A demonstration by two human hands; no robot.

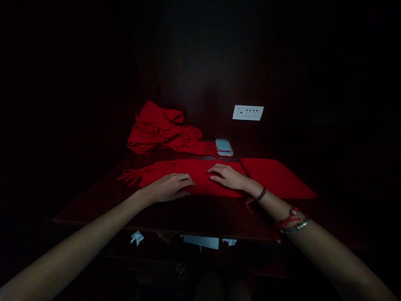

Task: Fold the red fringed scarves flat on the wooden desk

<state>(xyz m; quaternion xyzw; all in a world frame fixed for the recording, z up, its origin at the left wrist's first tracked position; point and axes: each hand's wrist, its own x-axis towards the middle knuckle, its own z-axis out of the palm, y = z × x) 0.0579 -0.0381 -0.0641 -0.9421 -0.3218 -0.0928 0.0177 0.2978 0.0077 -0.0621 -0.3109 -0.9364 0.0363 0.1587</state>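
A red fringed scarf (200, 173) lies stretched across a dark wooden table (194, 215), folded into a long strip with its tassels at the left end. My left hand (169, 187), a ring on one finger, rests flat on the strip's near edge with fingers extended. My right hand (227, 177) lies palm down on the strip just to the right, fingers stretched out. Neither hand grips anything.
A folded red cloth (278, 175) lies on the table at the right. A crumpled red scarf pile (163, 129) sits at the back left, a phone (224, 147) beside it. A white wall socket (248, 112) is behind. Paper scraps (200, 241) lie below the table's front edge.
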